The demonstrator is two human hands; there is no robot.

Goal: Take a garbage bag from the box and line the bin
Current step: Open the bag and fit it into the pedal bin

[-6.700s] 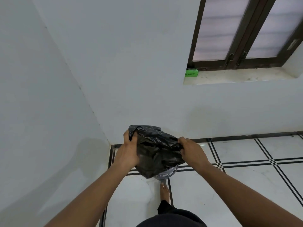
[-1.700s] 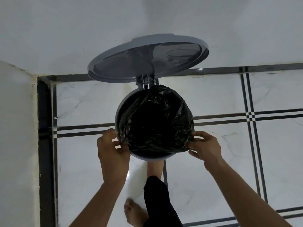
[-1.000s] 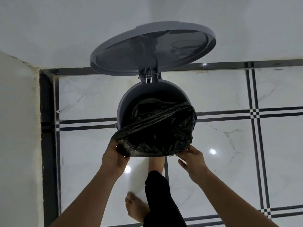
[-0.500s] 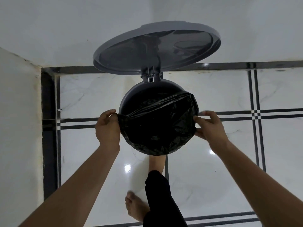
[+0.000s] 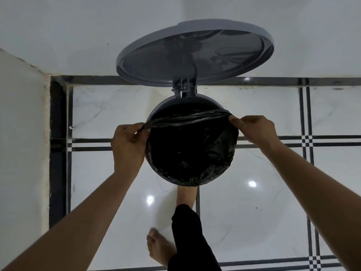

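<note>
We pinch the thin black plastic garbage bag (image 5: pixel 192 153) with both hands, left hand (image 5: pixel 128 145) and right hand (image 5: pixel 254 128). It sits in the round grey plastic bin (image 5: pixel 175 105) between them. We should pull its edge gently over the far rim, so it does not tear.

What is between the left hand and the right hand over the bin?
In the head view, the stretched edge of the black garbage bag spans from the left hand to the right hand, above the bin opening.
</note>
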